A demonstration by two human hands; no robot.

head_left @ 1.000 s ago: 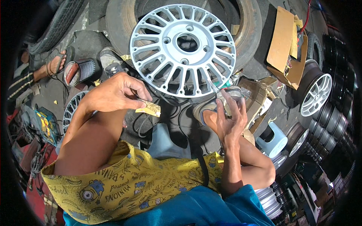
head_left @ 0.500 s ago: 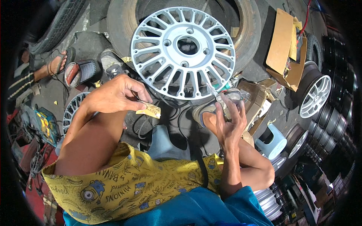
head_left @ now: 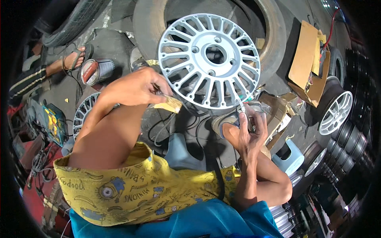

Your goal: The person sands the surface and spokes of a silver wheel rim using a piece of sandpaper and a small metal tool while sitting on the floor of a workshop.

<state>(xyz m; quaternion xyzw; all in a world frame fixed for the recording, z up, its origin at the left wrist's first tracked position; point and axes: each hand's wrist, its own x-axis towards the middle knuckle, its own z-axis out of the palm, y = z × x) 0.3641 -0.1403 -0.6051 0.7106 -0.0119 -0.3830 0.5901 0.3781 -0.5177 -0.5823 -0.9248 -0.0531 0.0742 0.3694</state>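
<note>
A silver multi-spoke wheel face [head_left: 201, 63] lies on a worn tyre [head_left: 149, 25] on the floor in front of me. My left hand [head_left: 137, 86], left of the wheel's near rim, pinches a folded piece of yellow sandpaper [head_left: 172, 105] between thumb and fingers. Below the wheel's near right rim, my right hand [head_left: 253, 129] grips a thin pale tool [head_left: 240, 104] pointing up at the rim. Its exact kind is hard to make out, and I cannot tell whether the tip touches the wheel.
At the left stand a paint can [head_left: 97, 71] and another spoked wheel [head_left: 85, 113], partly behind my leg. A blue-grey plastic stool [head_left: 180, 152] is between my legs. Cardboard boxes [head_left: 300, 55], a light blue stool [head_left: 291, 158] and stacked rims [head_left: 335, 113] fill the right. A person's sandalled foot [head_left: 73, 59] shows at far left.
The whole view has shifted, so the wheel sits further right and lower. My right fingers have closed in more around the thin tool. The left hand still holds the sandpaper.
</note>
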